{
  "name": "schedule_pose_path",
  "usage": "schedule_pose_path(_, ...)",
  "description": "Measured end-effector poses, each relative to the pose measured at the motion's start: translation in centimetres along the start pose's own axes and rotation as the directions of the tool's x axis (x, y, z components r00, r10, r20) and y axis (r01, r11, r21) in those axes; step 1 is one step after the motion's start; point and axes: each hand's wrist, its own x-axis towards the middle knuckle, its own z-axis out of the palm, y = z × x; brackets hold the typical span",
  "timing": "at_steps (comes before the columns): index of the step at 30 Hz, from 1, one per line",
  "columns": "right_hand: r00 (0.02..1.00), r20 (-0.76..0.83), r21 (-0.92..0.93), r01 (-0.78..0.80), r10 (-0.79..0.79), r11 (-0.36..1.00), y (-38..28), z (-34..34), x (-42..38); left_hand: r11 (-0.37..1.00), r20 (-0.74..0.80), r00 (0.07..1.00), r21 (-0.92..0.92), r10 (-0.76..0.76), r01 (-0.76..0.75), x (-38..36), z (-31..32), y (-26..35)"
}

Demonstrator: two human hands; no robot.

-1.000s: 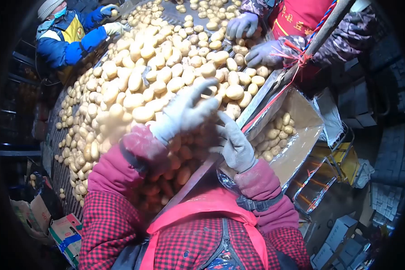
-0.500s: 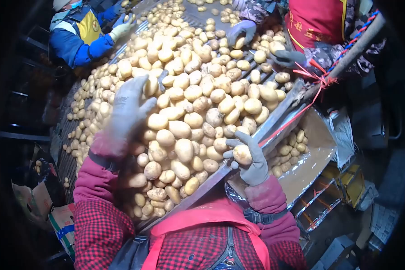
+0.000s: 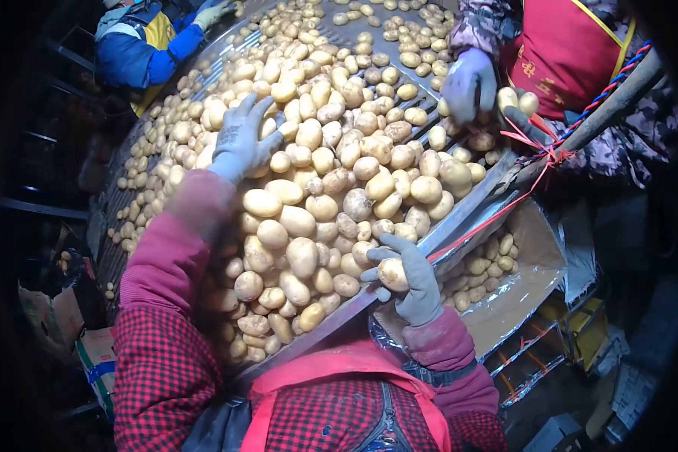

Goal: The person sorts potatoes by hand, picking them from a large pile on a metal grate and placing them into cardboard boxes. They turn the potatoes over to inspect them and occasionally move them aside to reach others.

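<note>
A large heap of potatoes [image 3: 301, 256] covers the slatted table in front of me. My left hand [image 3: 241, 139], in a grey glove, reaches over the left side of the heap. Its fingers are spread and lie on or just above the potatoes, with none gripped that I can see. Near the metal edge [image 3: 328, 328] at the heap's front right, my gloved right hand [image 3: 416, 282] holds one pale potato [image 3: 392, 274] between curled fingers and palm.
A plastic-lined cardboard box [image 3: 531, 290] with potatoes stands right of the edge. A pole [image 3: 610, 102] tied with red string [image 3: 554, 154] rises there. A co-worker in a red apron [image 3: 557, 60] handles potatoes opposite; another person in blue [image 3: 132, 56] is at far left.
My left hand has moved farther forward over the heap, and its fingers have spread. The right hand keeps its potato, shifted slightly left and down. The red-aproned co-worker now has potatoes in one hand.
</note>
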Motion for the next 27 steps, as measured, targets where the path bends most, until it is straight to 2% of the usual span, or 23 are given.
schedule_pose_path(2, 0.999, 0.017, 0.006, 0.031, -0.031, 0.999, 0.2, -0.3, 0.1, 1.000, -0.001, 1.000, -0.007, 0.023, -0.023, 0.8, 0.4, -0.1)
schedule_pose_path(4, 0.996, 0.038, 0.111, -0.079, 0.076, 0.991, -0.4, -0.3, 0.0, 0.994, -0.055, 0.994, -0.049, 0.093, -0.096, 1.2, 0.9, -0.2)
schedule_pose_path(6, 0.997, 0.053, 0.045, -0.056, 0.054, 0.997, 0.0, -0.5, 0.1, 0.991, -0.077, 0.990, -0.062, 0.116, -0.121, 2.0, 1.2, -0.4)
schedule_pose_path(8, 0.998, 0.060, -0.004, -0.006, 0.006, 1.000, 0.5, -0.7, 0.3, 0.961, -0.055, 0.991, -0.241, 0.125, -0.135, 3.3, 1.1, -0.2)
schedule_pose_path(10, 0.998, 0.049, 0.040, -0.039, 0.037, 0.998, 0.0, -0.6, 0.2, 0.952, -0.068, 0.981, -0.238, 0.181, -0.193, 4.9, 0.1, 0.0)
schedule_pose_path(12, 0.997, 0.034, 0.077, -0.066, 0.064, 0.995, -0.6, -0.3, 0.4, 0.953, 0.232, 0.971, -0.303, 0.054, 0.019, 7.5, -1.5, 0.7)
schedule_pose_path(14, 0.994, 0.042, 0.121, -0.104, 0.099, 0.987, -0.8, -0.2, 0.3, 0.985, 0.408, 0.911, -0.173, 0.065, 0.008, 10.8, -1.6, -0.1)
schedule_pose_path(16, 0.989, 0.029, 0.127, -0.147, 0.145, 0.981, -0.9, -0.2, 0.5, 0.999, 0.550, 0.835, 0.037, -0.035, 0.018, 11.8, -5.3, 3.8)
schedule_pose_path(17, 0.984, 0.019, 0.143, -0.178, 0.177, 0.974, -1.2, 0.0, 0.5, 0.999, 0.552, 0.834, 0.028, -0.030, 0.018, 12.4, -4.5, 4.1)
schedule_pose_path(19, 0.980, 0.014, 0.190, -0.199, 0.200, 0.961, -1.4, 0.0, 0.4, 0.944, 0.537, 0.830, 0.328, -0.154, -0.037, 13.9, -2.8, 4.9)
schedule_pose_path(20, 0.979, 0.006, 0.183, -0.200, 0.202, 0.963, -1.4, -0.1, 0.3, 0.947, 0.539, 0.829, 0.318, -0.148, -0.037, 13.8, -2.4, 4.8)
schedule_pose_path(24, 0.990, 0.055, 0.145, -0.138, 0.131, 0.980, -1.1, -0.7, 0.4, 0.998, 0.314, 0.947, -0.008, 0.065, -0.066, 11.4, -2.2, 1.1)
schedule_pose_path(25, 0.989, 0.076, 0.122, -0.132, 0.123, 0.984, -1.0, -0.8, 0.4, 0.960, 0.336, 0.939, -0.277, 0.072, 0.025, 10.8, -2.1, 0.1)
schedule_pose_path(26, 0.988, 0.097, 0.096, -0.130, 0.120, 0.987, -1.1, -0.9, 0.4, 0.843, 0.359, 0.930, -0.524, 0.085, 0.125, 10.2, -1.7, -0.4)
schedule_pose_path(27, 0.989, 0.095, 0.098, -0.124, 0.115, 0.987, -1.1, -1.0, 0.4, 0.631, 0.288, 0.941, -0.767, 0.179, 0.115, 9.0, -2.0, 0.1)
